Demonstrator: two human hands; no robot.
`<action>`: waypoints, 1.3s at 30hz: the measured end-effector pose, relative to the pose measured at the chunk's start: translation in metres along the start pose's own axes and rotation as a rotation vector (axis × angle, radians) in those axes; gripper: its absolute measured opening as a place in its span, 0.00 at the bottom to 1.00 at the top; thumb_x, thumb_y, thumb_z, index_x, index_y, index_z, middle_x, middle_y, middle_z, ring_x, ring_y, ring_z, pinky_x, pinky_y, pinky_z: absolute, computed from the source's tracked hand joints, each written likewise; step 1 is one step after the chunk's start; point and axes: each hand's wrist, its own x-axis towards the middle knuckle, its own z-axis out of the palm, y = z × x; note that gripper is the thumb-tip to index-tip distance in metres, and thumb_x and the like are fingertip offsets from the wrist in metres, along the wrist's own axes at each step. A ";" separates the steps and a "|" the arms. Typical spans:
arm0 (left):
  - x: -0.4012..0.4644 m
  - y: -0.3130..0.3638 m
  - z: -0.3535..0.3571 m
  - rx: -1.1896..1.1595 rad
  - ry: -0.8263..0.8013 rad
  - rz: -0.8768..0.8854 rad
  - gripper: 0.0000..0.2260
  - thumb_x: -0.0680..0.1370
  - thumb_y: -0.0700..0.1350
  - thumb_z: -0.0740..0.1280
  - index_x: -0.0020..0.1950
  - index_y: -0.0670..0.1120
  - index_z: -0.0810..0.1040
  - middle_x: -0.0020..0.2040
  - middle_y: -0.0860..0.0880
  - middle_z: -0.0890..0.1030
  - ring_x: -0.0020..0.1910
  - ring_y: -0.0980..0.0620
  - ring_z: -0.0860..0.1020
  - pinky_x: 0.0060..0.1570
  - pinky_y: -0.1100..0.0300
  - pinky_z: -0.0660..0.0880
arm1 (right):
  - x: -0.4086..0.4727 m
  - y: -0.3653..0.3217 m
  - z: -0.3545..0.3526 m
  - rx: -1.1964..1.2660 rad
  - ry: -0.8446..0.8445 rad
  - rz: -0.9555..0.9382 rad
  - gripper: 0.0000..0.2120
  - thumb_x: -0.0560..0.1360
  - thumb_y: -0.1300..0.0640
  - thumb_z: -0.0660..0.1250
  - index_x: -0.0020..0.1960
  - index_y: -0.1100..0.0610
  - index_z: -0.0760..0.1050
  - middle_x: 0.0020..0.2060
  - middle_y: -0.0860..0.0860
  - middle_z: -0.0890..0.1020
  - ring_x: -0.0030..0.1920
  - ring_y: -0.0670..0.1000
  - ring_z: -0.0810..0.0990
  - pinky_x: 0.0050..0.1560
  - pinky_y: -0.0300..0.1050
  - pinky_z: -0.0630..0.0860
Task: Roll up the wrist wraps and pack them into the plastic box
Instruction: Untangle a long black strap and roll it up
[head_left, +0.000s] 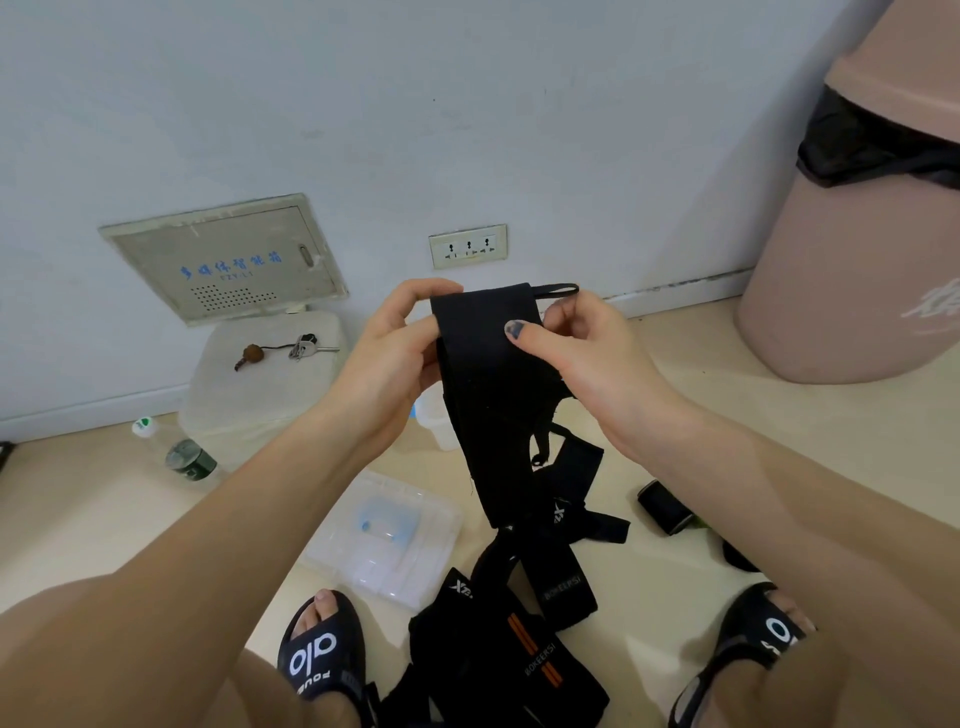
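Black woven fabric, centre frame: long black elastic wrist wrap (485, 364) held up between both hands. Left hand (395, 358) curls its fingers over the wrap's top left edge, thumb behind the near side, pinching it. Right hand (587, 353) pinches the top right edge; thumb with dark polished nail lies flat on the front face, fingers curled behind. Both forearms reach in from the lower corners, wrists slightly bent inward.

Wrap hangs unrolled, long axis near vertical, top end folded over at the hands, lower end trailing down toward bottom centre. Thin black thumb loop (556, 291) sticks out to the right from the top edge.

Lower end meets a heap of loose black wrist wraps with orange stripes (519, 649) on the beige floor (649, 582), bottom centre, between two black slide sandals. Clear plastic box lid (384, 540) lies flat just left of the heap. Clear plastic box (436, 421) is mostly hidden behind the left wrist. One rolled black wrap (665, 506) lies at right, apart from the heap.
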 end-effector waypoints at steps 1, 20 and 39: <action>0.000 0.000 0.000 0.027 0.011 0.013 0.11 0.82 0.36 0.63 0.62 0.47 0.77 0.42 0.47 0.84 0.39 0.51 0.81 0.40 0.61 0.78 | -0.001 0.001 0.000 -0.012 0.001 -0.003 0.13 0.77 0.52 0.74 0.42 0.54 0.71 0.35 0.45 0.73 0.38 0.45 0.72 0.42 0.39 0.68; 0.001 0.001 -0.003 0.006 -0.038 0.033 0.13 0.82 0.30 0.56 0.48 0.45 0.74 0.39 0.48 0.82 0.36 0.51 0.79 0.38 0.63 0.77 | 0.003 0.001 -0.006 0.036 -0.073 0.186 0.10 0.72 0.55 0.76 0.42 0.54 0.74 0.43 0.54 0.80 0.52 0.61 0.81 0.57 0.56 0.75; 0.002 -0.003 -0.008 0.308 -0.030 0.215 0.08 0.74 0.41 0.73 0.48 0.50 0.76 0.45 0.44 0.74 0.43 0.47 0.73 0.45 0.56 0.70 | 0.005 -0.005 -0.006 0.053 -0.037 0.091 0.04 0.80 0.58 0.69 0.50 0.59 0.77 0.52 0.58 0.86 0.52 0.59 0.87 0.60 0.54 0.82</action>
